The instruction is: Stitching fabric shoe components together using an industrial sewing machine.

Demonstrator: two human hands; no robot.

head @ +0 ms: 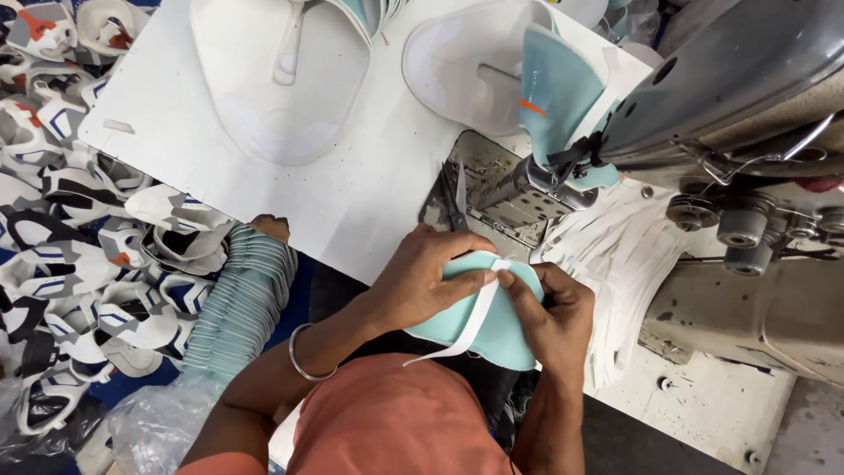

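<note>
At the counter edge, just short of the sewing machine, a white strap is being pinched onto a teal shoe piece by fingers of left hand and right hand; stitching apparently not yet begun, with a teal stack lying beside.

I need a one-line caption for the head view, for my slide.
Both hands, left and right, press a white strip onto a teal shoe piece beside a sewing machine.

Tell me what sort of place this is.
Most likely a shoe factory's stitching station: an industrial sewing machine, piles of cut shoe-upper pieces, and a teal shoe part with a white strip held by the left hand and right hand.
</note>
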